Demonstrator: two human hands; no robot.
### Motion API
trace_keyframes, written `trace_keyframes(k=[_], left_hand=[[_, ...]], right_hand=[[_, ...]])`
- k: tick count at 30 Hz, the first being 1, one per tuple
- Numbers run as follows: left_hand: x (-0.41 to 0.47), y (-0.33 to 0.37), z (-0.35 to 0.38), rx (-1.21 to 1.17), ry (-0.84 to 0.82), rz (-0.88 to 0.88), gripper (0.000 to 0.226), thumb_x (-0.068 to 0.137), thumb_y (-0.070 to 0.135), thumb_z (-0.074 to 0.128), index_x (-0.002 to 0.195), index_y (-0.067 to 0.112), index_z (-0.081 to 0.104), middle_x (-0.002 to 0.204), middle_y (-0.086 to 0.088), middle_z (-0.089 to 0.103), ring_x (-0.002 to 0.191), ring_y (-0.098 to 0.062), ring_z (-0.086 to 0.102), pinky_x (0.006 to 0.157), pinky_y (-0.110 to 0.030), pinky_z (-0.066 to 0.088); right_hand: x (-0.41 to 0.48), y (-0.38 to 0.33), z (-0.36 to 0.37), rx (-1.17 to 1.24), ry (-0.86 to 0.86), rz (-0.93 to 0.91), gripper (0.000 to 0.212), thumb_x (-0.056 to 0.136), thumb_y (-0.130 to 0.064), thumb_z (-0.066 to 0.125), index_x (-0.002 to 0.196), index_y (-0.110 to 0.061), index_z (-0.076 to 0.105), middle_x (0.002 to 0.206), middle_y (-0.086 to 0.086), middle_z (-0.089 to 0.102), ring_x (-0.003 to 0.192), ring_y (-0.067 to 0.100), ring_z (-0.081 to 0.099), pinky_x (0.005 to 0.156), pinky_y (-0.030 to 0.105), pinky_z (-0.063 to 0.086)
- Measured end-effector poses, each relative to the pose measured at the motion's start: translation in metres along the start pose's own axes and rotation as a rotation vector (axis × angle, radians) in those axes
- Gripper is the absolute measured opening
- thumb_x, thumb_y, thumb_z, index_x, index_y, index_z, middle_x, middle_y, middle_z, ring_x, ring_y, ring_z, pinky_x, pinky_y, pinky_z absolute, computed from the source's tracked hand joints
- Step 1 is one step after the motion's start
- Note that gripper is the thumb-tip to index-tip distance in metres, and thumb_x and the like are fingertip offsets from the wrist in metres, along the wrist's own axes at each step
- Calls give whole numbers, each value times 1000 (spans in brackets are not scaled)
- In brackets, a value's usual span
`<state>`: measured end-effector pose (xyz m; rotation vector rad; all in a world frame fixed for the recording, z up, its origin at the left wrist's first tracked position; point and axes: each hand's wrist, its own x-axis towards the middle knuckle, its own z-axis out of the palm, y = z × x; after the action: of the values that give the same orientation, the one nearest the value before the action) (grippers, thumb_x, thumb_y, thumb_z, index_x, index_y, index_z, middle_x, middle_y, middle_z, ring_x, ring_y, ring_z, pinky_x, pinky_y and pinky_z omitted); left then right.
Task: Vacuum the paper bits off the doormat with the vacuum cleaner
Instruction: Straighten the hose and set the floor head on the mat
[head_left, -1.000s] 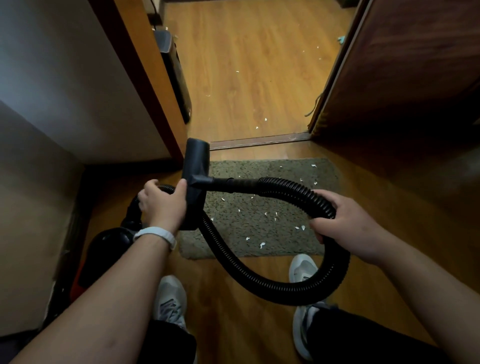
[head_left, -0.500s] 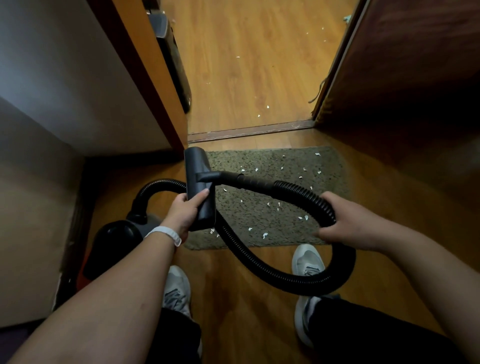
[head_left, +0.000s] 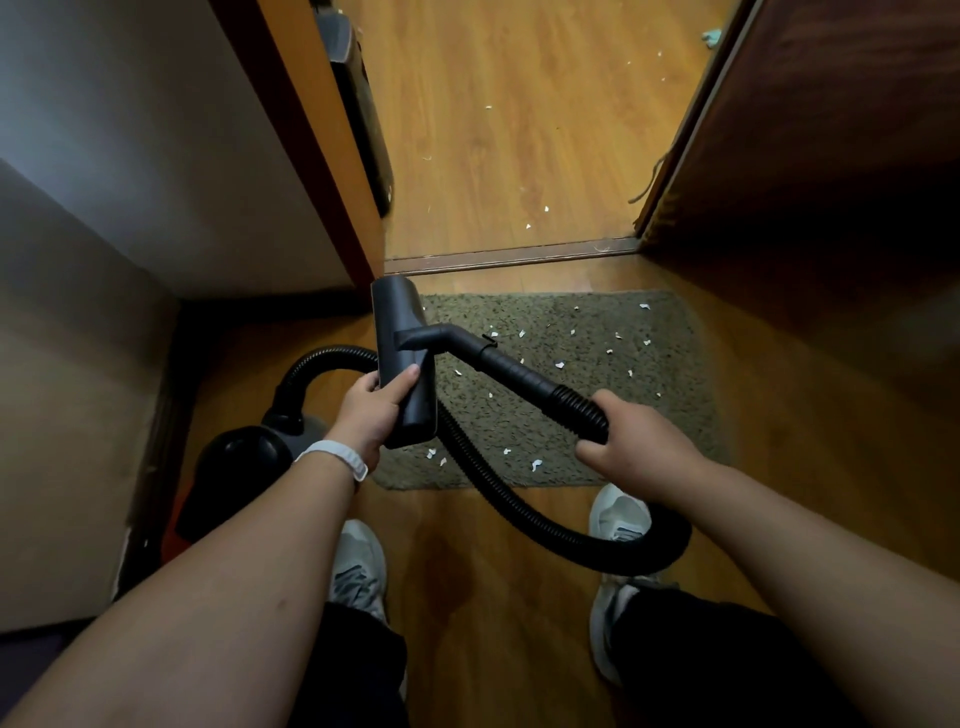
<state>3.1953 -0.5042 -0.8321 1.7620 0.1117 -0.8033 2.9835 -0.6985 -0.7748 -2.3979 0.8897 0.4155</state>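
A grey-green doormat lies on the wooden floor before a doorway, strewn with several white paper bits. My left hand grips the near end of the black floor nozzle, held above the mat's left edge. My right hand is closed around the ribbed black hose just behind its smooth tube. The hose loops down past my right shoe and back under the nozzle to the black vacuum body at the lower left.
A wall corner and orange door frame stand left, a dark wooden door right. A threshold strip crosses beyond the mat, with more paper bits on the floor past it. My two pale shoes stand just short of the mat.
The nozzle has come lower and further over the mat's left edge. My left hand has shifted from the nozzle's side to its near end. The right hand has slid up the hose.
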Motion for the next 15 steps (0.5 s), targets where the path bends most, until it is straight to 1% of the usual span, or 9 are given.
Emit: trace_keyframes(k=[3, 4, 6, 7, 9, 12, 13, 15], left_hand=[[4, -5, -19, 2, 4, -39, 67, 89, 33, 72, 146, 17, 41, 135, -10, 57, 107, -24, 65, 84, -37, 55], [4, -5, -26, -6, -6, -54, 71, 90, 31, 72, 150, 18, 36, 138, -11, 54, 110, -25, 64, 80, -35, 55], [4, -4, -43, 23, -36, -54, 71, 92, 29, 70, 151, 19, 32, 139, -13, 53, 110, -25, 63, 74, -30, 51], [2, -2, -53, 60, -49, -42, 70, 92, 30, 69, 151, 19, 32, 137, -13, 54, 110, -25, 62, 76, -30, 48], [0, -1, -77, 147, -43, -3, 67, 92, 32, 68, 149, 19, 35, 131, -9, 56, 112, -25, 62, 85, -35, 47], [-2, -5, -125, 274, 39, 49, 61, 89, 36, 71, 141, 20, 45, 117, -2, 61, 110, -24, 62, 95, -40, 50], [-3, -10, -145, 294, 76, 53, 55, 89, 35, 71, 137, 21, 48, 112, 1, 61, 108, -23, 62, 95, -40, 50], [-7, -27, -187, 348, 150, 49, 40, 91, 31, 69, 127, 23, 54, 104, 5, 60, 105, -22, 60, 89, -36, 49]], right_hand=[[5, -12, -5, 42, 46, -19, 20, 84, -33, 64, 91, -23, 48, 76, 1, 60, 68, 21, 59, 56, 32, 44], [7, -17, -6, 53, 49, -25, 19, 84, -32, 64, 91, -23, 49, 76, 2, 60, 67, 21, 59, 55, 32, 42], [11, -28, -7, 55, 45, -36, 18, 83, -32, 65, 91, -23, 51, 77, 3, 61, 67, 22, 59, 56, 33, 44], [13, -35, -7, 51, 43, -43, 19, 83, -32, 65, 91, -23, 51, 77, 3, 61, 67, 22, 60, 57, 33, 46], [16, -52, -6, 46, 39, -68, 19, 84, -32, 66, 91, -24, 51, 78, 2, 61, 66, 21, 60, 57, 33, 47], [21, -81, 1, 55, 30, -105, 19, 84, -33, 69, 92, -26, 53, 79, 1, 62, 68, 21, 61, 59, 34, 49], [22, -91, 4, 62, 24, -118, 20, 84, -33, 69, 94, -26, 54, 79, 1, 63, 68, 21, 62, 60, 35, 50], [23, -110, 13, 75, 13, -137, 20, 84, -33, 70, 95, -26, 55, 78, 2, 63, 67, 21, 62, 60, 35, 51]])
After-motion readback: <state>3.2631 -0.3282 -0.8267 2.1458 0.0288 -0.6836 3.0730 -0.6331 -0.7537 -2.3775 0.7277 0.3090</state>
